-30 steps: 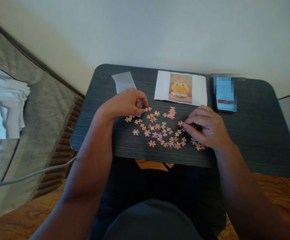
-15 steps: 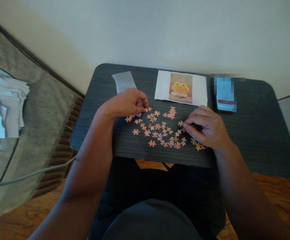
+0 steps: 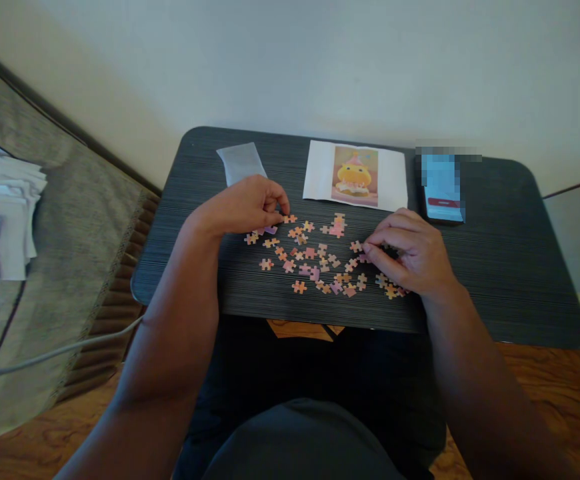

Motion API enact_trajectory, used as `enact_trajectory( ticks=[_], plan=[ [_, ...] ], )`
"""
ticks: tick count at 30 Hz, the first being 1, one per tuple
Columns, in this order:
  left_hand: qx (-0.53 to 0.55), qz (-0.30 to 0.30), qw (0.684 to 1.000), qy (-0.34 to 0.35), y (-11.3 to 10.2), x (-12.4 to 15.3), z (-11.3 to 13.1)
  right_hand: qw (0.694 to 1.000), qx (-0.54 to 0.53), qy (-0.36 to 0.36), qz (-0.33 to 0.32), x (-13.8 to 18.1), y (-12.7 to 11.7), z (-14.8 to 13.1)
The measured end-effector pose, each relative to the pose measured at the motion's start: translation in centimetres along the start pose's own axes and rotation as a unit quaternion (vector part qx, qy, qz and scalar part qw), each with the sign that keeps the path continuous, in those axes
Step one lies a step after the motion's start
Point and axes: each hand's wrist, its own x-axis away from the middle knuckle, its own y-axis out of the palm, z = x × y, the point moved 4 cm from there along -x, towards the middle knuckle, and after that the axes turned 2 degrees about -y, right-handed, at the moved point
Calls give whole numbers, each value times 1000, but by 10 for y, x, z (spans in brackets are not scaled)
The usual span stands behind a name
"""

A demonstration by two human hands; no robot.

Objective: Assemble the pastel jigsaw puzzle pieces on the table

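Observation:
Several small orange and pink puzzle pieces (image 3: pixel 315 260) lie scattered on a dark grey table (image 3: pixel 495 280). My left hand (image 3: pixel 243 207) rests at the left end of the scatter, thumb and forefinger pinched on a puzzle piece (image 3: pixel 289 219). At the right end my right hand (image 3: pixel 413 257) lies over some pieces, its curled fingers pressed on a piece (image 3: pixel 363 257) at their tips. A printed picture (image 3: pixel 354 176) of a yellow character on white paper lies beyond the pieces.
A clear plastic bag (image 3: pixel 241 162) lies at the table's back left. A phone (image 3: pixel 443 190) lies at the back right. A woven grey surface with a cable (image 3: pixel 55 350) is to the left. Wooden floor shows below.
Both hands have kept their place on the pieces. The whole view has shifted slightly left.

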Motion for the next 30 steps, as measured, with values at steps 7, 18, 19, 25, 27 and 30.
enact_trajectory(
  ticks=[7, 18, 19, 25, 27, 30],
  plan=[
    [-7, 10, 1000, 6, -1, -1, -3, 997, 23, 4, 67, 3, -4, 2],
    [-18, 23, 1000, 7, -2, -2, -8, 992, 38, 49, 114, 4, -10, 2],
    [-18, 21, 1000, 6, -2, -2, -9, 991, 38, 53, 114, 4, -10, 2],
    [-15, 8, 1000, -2, -2, -2, -11, 991, 42, 60, 113, 4, -10, 3],
    [-17, 5, 1000, -2, -2, -2, -11, 992, 41, 56, 108, 4, -9, 3],
    [-21, 3, 1000, -4, -2, -2, -9, 993, 37, 48, 106, 4, -9, 2]
  ],
)
